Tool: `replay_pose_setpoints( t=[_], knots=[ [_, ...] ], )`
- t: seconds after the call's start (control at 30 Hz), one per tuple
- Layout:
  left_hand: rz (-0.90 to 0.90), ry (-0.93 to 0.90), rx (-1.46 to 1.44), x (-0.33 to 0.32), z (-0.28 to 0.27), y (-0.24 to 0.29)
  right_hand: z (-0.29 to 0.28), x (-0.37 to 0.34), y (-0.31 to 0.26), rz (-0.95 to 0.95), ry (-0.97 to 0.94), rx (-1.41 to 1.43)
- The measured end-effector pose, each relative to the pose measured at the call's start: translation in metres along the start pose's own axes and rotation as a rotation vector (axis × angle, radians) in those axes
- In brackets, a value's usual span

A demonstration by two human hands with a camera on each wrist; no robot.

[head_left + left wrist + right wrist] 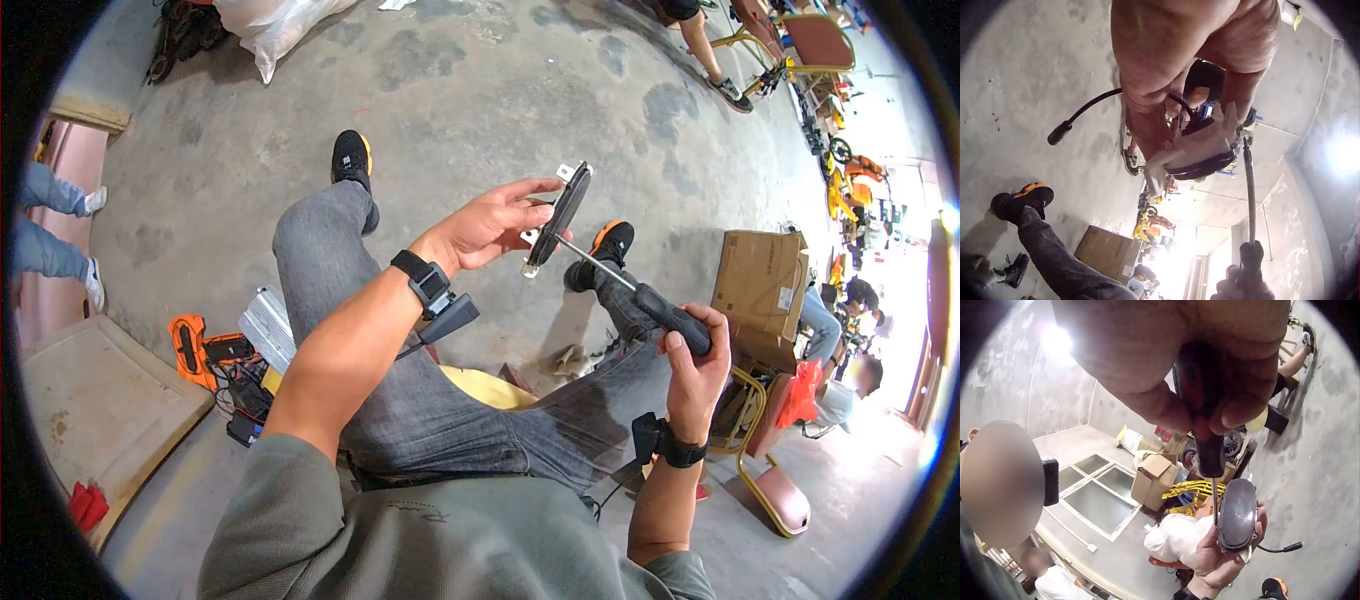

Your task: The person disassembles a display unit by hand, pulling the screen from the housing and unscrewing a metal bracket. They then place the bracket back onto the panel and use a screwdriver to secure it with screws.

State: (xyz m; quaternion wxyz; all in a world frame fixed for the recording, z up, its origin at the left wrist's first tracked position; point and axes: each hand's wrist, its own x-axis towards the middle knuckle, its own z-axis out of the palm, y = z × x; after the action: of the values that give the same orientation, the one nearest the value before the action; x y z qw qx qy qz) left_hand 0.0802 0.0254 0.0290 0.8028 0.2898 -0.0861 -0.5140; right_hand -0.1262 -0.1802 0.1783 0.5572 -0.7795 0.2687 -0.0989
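Note:
My left hand (488,225) holds an oval black unit (570,212) on edge in front of me, with pale tabs along one side. The right wrist view shows its smooth, dark grey oval face (1238,515). A black cable (1088,103) with a plug at its end hangs from the unit in the left wrist view. In my right hand (695,370) I grip a screwdriver (672,317) by its black handle. Its metal shaft (1250,194) points at the unit, with the tip right by the rim near a tab. Fingers partly hide the back of the unit.
A cardboard box (757,290) and a chair with a red bag (798,395) stand at the right. On the left are an orange tool-like thing (192,350) and a worn board (100,400). A white sack (275,28) lies far ahead; other people are around.

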Motion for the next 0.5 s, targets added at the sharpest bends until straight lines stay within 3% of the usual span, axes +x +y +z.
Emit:
replay_pose_setpoints(
  t=[0.5],
  knots=[
    [-0.016, 0.038, 0.006, 0.0042, -0.0026, -0.0052, -0.0002, 0.0024, 0.0022, -0.02, -0.01, -0.039]
  ],
)
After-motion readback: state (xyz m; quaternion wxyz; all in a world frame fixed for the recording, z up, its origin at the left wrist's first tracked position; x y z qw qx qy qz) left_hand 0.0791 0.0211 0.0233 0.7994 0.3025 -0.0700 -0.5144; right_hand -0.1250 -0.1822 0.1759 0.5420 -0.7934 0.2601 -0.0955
